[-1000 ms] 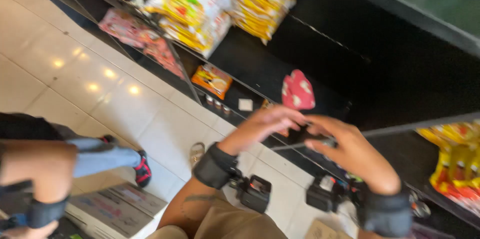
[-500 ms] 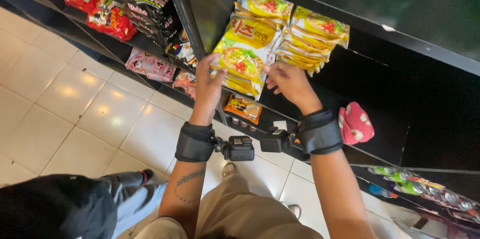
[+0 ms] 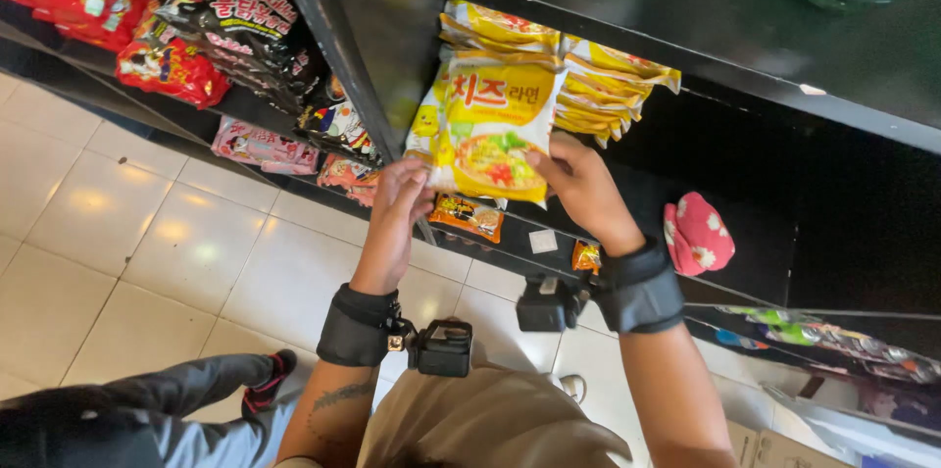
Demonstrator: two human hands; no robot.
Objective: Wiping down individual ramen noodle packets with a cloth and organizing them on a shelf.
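Hands: both of my hands are up at the black shelf (image 3: pixel 686 47), each one pinching a bottom corner of the same yellow noodle packet (image 3: pixel 495 130).
Left hand (image 3: pixel 400 196): I see its fingers closed on the packet's lower left corner.
Right hand (image 3: pixel 576 182): its fingers are closed on the lower right corner.
Packet place: it sits at the front of a row of yellow packets (image 3: pixel 608 86) on the shelf, just above my hands.
Long way: I see the packet standing tall, top away from me, tipped a little.
Nearer hand: neither, both touch it.
Left side: red and black packets (image 3: pixel 196 27) fill the next bay.
Change: half a second ago my hands were lower and less far in; now I see them closer to the shelf and the packet looks bigger and sharper.
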